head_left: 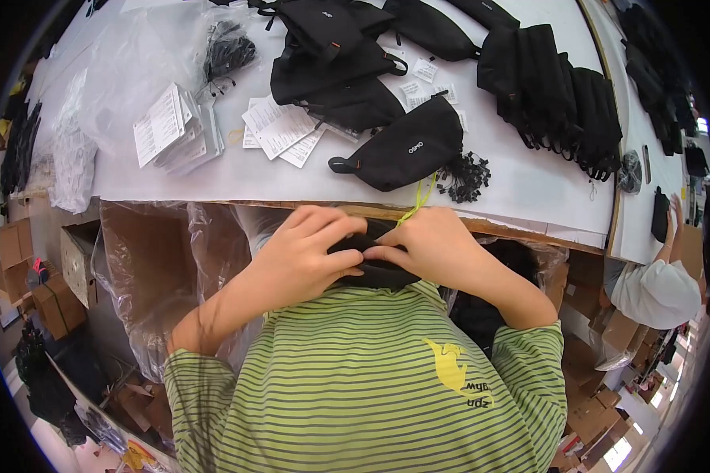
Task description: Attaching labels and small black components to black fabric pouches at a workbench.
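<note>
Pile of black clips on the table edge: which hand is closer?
Right. The right hand sits just below the pile of black clips; the left hand is further off to the left. Both grip a black pouch.

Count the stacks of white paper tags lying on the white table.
2: one fanned stack at the left beside clear plastic bags, another nearer the middle, beside the black pouches. Loose small tags elsewhere; more may be hidden.

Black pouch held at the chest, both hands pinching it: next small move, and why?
Probably draw the yellow-green cord through the black pouch. Both the left hand and right hand pinch the pouch at one spot, fingertips meeting, and the cord rises from there toward the white table.
</note>
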Action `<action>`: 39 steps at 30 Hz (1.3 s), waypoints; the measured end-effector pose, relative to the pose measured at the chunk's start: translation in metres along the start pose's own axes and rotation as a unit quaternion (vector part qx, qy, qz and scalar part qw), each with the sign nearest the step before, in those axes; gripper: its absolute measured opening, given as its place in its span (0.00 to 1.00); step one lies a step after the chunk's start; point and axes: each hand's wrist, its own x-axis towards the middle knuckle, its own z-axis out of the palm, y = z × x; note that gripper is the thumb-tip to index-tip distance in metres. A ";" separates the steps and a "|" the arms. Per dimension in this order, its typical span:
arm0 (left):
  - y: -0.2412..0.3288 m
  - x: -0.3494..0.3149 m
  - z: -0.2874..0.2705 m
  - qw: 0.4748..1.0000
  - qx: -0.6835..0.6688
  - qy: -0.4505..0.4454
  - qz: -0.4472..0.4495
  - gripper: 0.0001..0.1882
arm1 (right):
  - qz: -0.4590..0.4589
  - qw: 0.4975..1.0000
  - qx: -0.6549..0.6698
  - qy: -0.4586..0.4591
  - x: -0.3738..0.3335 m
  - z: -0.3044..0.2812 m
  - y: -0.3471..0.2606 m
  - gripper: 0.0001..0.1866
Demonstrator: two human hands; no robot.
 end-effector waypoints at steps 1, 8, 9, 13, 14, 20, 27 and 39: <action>-0.003 0.002 0.002 0.998 -0.040 -0.050 -0.017 0.11 | -0.014 1.000 0.008 0.006 -0.002 0.001 0.002 0.20; -0.066 0.075 -0.009 0.845 -0.393 -0.351 -0.092 0.16 | -0.023 0.991 0.134 0.018 -0.021 -0.010 0.014 0.22; -0.077 0.097 -0.004 0.805 -0.451 -0.374 -0.095 0.16 | -0.003 0.992 0.128 -0.007 -0.024 -0.006 0.016 0.22; -0.124 0.190 0.041 0.974 -0.183 -0.036 -0.126 0.12 | 0.018 0.987 0.128 0.091 -0.036 0.014 0.022 0.19; -0.144 0.198 0.065 0.996 0.023 0.040 -0.081 0.14 | 0.011 0.988 0.109 0.104 -0.037 0.014 0.018 0.18; -0.165 0.220 0.098 0.985 0.117 -0.076 -0.098 0.17 | -0.035 0.980 0.089 0.172 -0.047 0.011 0.019 0.14; -0.145 0.201 0.052 0.980 -0.055 0.099 -0.166 0.12 | -0.059 0.969 -0.023 0.239 -0.056 -0.020 0.024 0.11; -0.027 0.079 -0.035 0.997 0.034 0.068 -0.010 0.17 | -0.072 0.928 -0.205 0.302 -0.039 -0.047 0.018 0.09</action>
